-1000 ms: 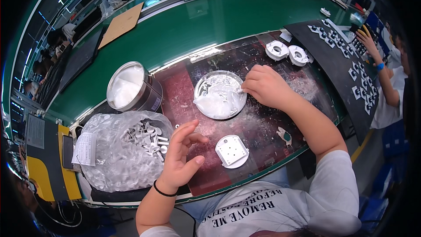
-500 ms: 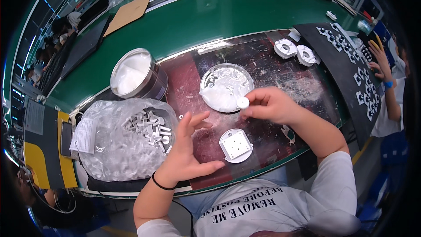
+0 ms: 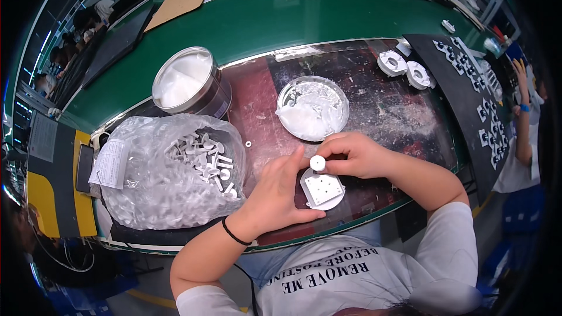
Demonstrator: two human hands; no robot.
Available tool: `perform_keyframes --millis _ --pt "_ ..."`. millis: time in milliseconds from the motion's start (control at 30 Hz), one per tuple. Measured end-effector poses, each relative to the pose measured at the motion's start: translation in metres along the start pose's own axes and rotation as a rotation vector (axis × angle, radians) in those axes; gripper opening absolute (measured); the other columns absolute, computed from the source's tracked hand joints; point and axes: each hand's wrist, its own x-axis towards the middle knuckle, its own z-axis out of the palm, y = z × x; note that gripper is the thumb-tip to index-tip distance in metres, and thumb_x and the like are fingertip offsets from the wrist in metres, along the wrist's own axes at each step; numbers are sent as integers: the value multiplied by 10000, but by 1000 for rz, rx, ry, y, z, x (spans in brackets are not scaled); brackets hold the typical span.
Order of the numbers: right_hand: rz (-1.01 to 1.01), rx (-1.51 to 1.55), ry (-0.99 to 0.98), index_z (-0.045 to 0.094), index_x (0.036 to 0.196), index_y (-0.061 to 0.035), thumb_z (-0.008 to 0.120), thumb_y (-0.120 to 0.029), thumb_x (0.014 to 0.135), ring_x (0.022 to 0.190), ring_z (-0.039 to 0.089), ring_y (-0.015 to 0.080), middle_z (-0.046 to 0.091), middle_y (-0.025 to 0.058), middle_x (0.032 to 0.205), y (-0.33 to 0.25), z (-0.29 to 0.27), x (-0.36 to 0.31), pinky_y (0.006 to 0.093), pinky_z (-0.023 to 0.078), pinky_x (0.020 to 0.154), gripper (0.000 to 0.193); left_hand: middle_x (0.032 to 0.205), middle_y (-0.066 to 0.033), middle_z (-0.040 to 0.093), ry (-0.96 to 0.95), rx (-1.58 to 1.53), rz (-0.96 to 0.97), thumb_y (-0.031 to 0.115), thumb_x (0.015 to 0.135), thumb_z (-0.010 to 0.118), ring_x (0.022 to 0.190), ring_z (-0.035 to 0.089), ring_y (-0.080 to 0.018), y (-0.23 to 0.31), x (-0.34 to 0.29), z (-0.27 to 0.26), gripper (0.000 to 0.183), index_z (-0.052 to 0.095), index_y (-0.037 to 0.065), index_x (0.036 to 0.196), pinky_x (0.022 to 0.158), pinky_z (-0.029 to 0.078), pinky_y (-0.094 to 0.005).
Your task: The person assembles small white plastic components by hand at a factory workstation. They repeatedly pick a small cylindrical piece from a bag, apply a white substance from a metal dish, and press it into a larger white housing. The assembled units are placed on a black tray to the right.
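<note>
My right hand (image 3: 358, 155) pinches a small white disc-headed plastic pin (image 3: 318, 163) between thumb and fingers, its round head facing up. The pin is over the upper edge of a white rounded plastic base (image 3: 324, 191) that has a square raised plate with small holes. My left hand (image 3: 280, 190) is around the left side of this base, thumb along its lower edge and fingers near its upper edge. Whether the pin touches the base is hard to tell. Just beyond my right hand stands a round metal lid (image 3: 341, 122) with white grease-like paste in it.
At left, a clear plastic bag (image 3: 149, 199) holds similar white pins, beside an open tin (image 3: 219, 90) of white paste. A small white ring (image 3: 248, 144) lies nearby. Two white round housings (image 3: 391, 64) sit far right by a black board (image 3: 436, 61) with small parts. A co-worker's hand (image 3: 520, 76) is beyond.
My right hand has brought the pin from beside the metal lid down to the base. My left hand has moved right and closed in around the base.
</note>
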Motion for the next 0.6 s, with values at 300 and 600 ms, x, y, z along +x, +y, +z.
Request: perform_keyframes --millis 300,600 --pt "-13 73 -17 666 978 -50 679 -117 808 846 622 183 648 79 900 0 -1 0 293 475 747 183 1156 -196 557 5 -33 19 270 577 860 1045 537 -362 -4 -2 3 1308 -92 23 1440 923 354 -446" --pt "-56 48 -17 669 980 -48 685 -118 802 850 625 181 654 80 907 3 -2 1 296 477 744 192 1221 -140 534 23 -127 -12 261 587 839 1128 467 -334 -8 -4 8 1278 -80 44 1449 967 315 -471"
